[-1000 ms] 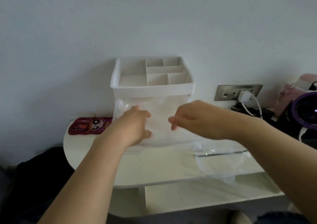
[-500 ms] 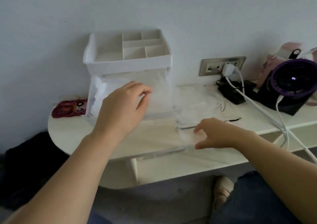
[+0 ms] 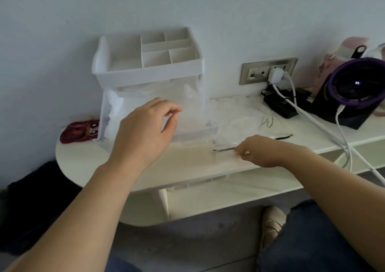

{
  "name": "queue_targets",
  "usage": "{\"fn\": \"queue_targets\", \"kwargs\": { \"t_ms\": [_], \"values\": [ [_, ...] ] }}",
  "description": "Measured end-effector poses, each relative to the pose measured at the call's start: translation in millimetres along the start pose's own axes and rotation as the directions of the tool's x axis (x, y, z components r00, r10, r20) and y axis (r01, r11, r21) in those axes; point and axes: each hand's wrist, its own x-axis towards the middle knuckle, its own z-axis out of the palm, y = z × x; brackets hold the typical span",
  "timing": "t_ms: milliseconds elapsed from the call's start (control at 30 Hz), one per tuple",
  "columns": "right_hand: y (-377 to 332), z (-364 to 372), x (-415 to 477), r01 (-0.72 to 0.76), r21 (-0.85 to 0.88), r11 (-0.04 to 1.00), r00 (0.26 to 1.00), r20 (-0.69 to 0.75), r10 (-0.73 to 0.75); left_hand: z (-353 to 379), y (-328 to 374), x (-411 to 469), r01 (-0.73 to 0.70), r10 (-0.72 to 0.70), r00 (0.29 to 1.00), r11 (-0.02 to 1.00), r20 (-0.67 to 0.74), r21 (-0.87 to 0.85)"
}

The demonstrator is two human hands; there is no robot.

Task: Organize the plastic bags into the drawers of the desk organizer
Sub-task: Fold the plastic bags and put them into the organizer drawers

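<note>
A pale wall backs a white table (image 3: 129, 167) with a rounded left end and a lower shelf beneath it. Against the wall stands the white desk organizer (image 3: 116, 77), its top tray split into compartments and its clear drawers below showing crumpled plastic bags (image 3: 158, 96) packed inside. The left hand (image 3: 143, 134) hovers in front of the drawers, palm down, its fingers (image 3: 173, 123) loosely bent with thumb and forefinger a little apart and nothing plainly between them. The right hand (image 3: 264, 152) is low at the table's front edge, just right of the organizer, where its fingers (image 3: 239, 148) pinch a clear zip bag (image 3: 227, 141) by its dark closure strip; the bag lies flat on the table. More clear bags (image 3: 235, 113) are spread on the table behind it, beside the organizer. A red cartoon pouch (image 3: 79, 131) lies to the organizer's left, near the wall. Farther right, a wall socket (image 3: 250, 73) carries a white plug (image 3: 276, 75) whose cables trail over the table's edge, past a black adapter (image 3: 281, 105) and a black device with a purple rim (image 3: 358, 86); a pink bottle (image 3: 352, 44) stands behind that.
</note>
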Motion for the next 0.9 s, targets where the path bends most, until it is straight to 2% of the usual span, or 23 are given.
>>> {"fn": "queue_targets", "kwargs": {
  "t_ms": [100, 200, 367, 467, 567, 600, 633, 700, 733, 800, 833, 867, 900],
  "values": [
    [2, -2, 1, 0.013, 0.049, 0.999, 0.996, -0.086, -0.009, 0, -1, 0, 0.003, -0.003, 1.0, 1.0, -0.012, -0.009],
    [5, -2, 2, 0.029, 0.12, 0.992, 0.993, -0.114, -0.016, 0, -2, 0, 0.007, -0.007, 1.0, 1.0, -0.017, -0.015],
    [12, -4, 3, 0.046, 0.148, 0.988, 0.996, -0.084, -0.034, 0, -3, -1, 0.01, -0.01, 1.0, 1.0, -0.019, -0.021],
    [17, -14, -2, 0.035, 0.313, 0.949, 0.999, -0.035, -0.025, -1, -3, -1, 0.011, -0.012, 1.0, 1.0, -0.022, -0.026],
    [19, -29, -11, 0.056, 0.491, 0.869, 0.988, -0.15, 0.021, -1, -4, -2, 0.014, -0.014, 1.0, 1.0, -0.021, -0.023],
    [17, -35, -14, 0.089, 0.587, 0.805, 0.978, -0.206, 0.043, -1, -4, -2, 0.017, -0.018, 1.0, 1.0, -0.023, -0.018],
    [15, -42, -16, 0.13, 0.712, 0.69, 0.966, -0.247, 0.073, -2, -4, -2, 0.019, -0.019, 1.0, 1.0, -0.024, -0.013],
    [9, -55, -19, 0.214, 0.915, 0.343, 0.952, -0.274, 0.137, -2, -2, -2, 0.016, -0.017, 1.0, 1.0, -0.025, -0.011],
    [4, -61, -21, 0.263, 0.947, 0.184, 0.941, -0.294, 0.167, -2, -1, -1, 0.014, -0.014, 1.0, 1.0, -0.026, -0.016],
    [-11, -75, -25, 0.389, 0.92, -0.051, 0.899, -0.367, 0.237, -2, 1, 0, 0.012, -0.014, 1.0, 0.999, -0.027, -0.046],
    [-21, -82, -27, 0.466, 0.875, -0.128, 0.865, -0.421, 0.272, -3, 1, 1, 0.017, -0.02, 0.999, 0.997, -0.034, -0.076],
    [-32, -88, -29, 0.539, 0.827, -0.159, 0.824, -0.479, 0.303, -4, 1, 2, 0.029, -0.035, 0.998, 0.992, -0.047, -0.123],
    [-45, -95, -30, 0.599, 0.788, -0.138, 0.78, -0.537, 0.321, -5, 1, 3, 0.047, -0.06, 0.996, 0.982, -0.064, -0.183]
  ]
}}
